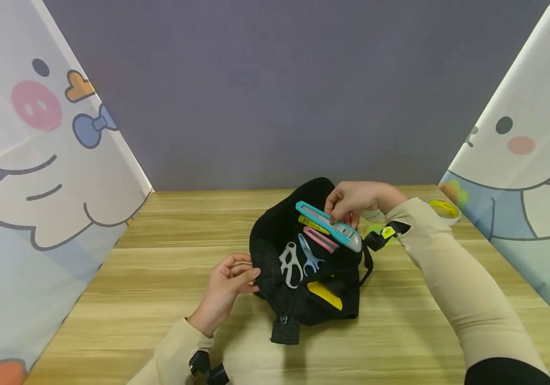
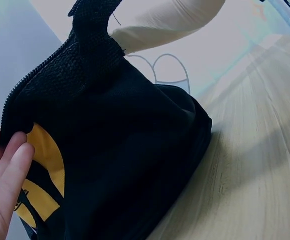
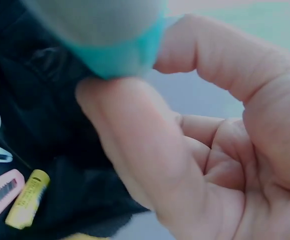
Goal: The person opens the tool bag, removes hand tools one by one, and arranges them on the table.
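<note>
A black zippered bag (image 1: 267,256) stands open on the table, with a yellow patch (image 1: 325,295) on its side. At its left rim, my left hand (image 1: 229,280) pinches the fabric between thumb and fingers. My right hand (image 1: 357,200) holds a teal utility knife (image 1: 329,225) by thumb and fingertips over the bag's mouth. Inside the bag lie white-handled scissors (image 1: 291,266), small blue scissors (image 1: 310,255), a small pink cutter (image 1: 321,239) and a yellow tube (image 3: 29,199). The knife hides part of the yellow tube in the head view.
A roll of tape (image 1: 444,212) is at the back right of the wooden table (image 1: 159,256), beyond the right sleeve. Another roll (image 1: 373,215) is partly hidden behind the right hand. Printed cloth panels (image 1: 48,176) flank the table, and a grey panel (image 1: 275,96) stands behind.
</note>
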{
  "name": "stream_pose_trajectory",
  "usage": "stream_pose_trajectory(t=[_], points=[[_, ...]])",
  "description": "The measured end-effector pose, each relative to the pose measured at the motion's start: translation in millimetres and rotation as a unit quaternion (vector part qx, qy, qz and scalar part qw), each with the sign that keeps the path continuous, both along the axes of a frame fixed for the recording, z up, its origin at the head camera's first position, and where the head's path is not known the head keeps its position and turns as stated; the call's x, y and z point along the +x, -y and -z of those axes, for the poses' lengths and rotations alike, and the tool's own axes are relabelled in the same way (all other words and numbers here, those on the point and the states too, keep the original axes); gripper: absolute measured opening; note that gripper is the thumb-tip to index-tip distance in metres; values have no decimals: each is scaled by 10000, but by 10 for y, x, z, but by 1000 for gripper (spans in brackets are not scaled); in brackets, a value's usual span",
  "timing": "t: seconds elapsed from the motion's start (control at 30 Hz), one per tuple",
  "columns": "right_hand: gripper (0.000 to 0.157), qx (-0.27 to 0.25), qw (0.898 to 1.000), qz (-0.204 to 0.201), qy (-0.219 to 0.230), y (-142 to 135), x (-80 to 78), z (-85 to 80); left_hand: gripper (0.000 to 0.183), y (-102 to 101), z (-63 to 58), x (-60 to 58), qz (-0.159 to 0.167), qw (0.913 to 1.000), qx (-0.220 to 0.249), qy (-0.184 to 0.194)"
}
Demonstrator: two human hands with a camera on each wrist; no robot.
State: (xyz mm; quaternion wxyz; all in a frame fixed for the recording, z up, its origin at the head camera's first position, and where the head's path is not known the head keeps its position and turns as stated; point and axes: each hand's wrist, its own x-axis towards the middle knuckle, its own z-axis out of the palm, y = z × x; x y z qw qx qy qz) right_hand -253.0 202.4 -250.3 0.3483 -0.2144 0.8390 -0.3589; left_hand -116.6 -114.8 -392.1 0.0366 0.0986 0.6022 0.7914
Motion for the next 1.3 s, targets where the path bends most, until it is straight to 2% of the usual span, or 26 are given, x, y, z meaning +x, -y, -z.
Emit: stream_pose_trajectory(t=[0.17,0.27,0.4,0.6,0.77,1.0,1.17,1.3], points=[[32,-385,9990,129,-192,-262,81,-43,22,5,-1,12,4,10000,21,-11],[34,-591,9972,345,-315,-432,141,-45,22,3,-4,10,0,10000,-4,27],[31,-909,9935,579,-356,-639,204,-6,22,0,-7,7,11,10000,22,46],[17,-1564,9865,473,-126,-930,245,90,22,2,-26,-4,-32,9999,20,93],[17,-1851,9806,640,-83,-1148,294,183,22,2,-49,-28,2,10000,24,68],[20,-1886,9734,1293,-174,-1432,374,413,22,7,-45,-6,32,9999,16,128],[17,-1520,9748,1634,45,-1659,376,603,22,4,-32,13,-26,9998,40,198],[17,-1393,9712,1904,349,-1835,370,800,22,13,-22,20,16,9998,57,165]])
